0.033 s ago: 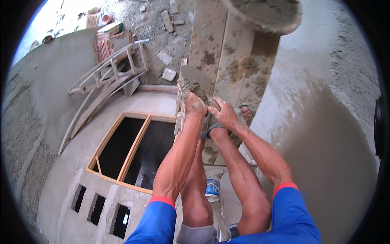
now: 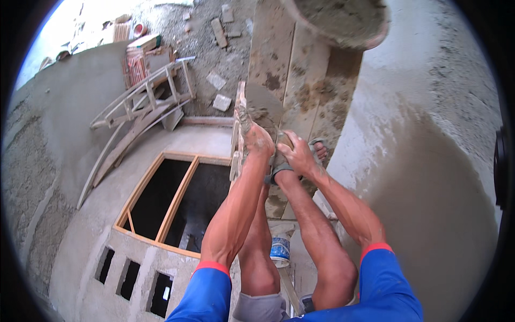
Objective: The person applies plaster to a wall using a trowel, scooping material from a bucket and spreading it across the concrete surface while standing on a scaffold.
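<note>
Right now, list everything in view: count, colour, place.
Trowel: one, grey, centre.
Basin: one, pinkish, top.
Mortar: uncounted, grey, in basin.
Planks: several, brown, underfoot.
Wooden frame: one, tan, left.
Openings: three, dark, lower left.
Arched frame: one, grey, upper left.
Bricks: several, reddish, upper left.
Bucket: one, blue-white, lower centre.
Plaster: one area, grey, right.
Sleeves: two, blue, bottom.
Legs: two, bare, bottom.
Left fingers: one set, smeared grey, centre.
Right fingers: one set, muddied, centre.

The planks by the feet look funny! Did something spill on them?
It looks that way: brown blotches dirty the planks between the tub and the toes, like dropped mortar. The left hand is messy too, with grey muck on its fingers.
</note>
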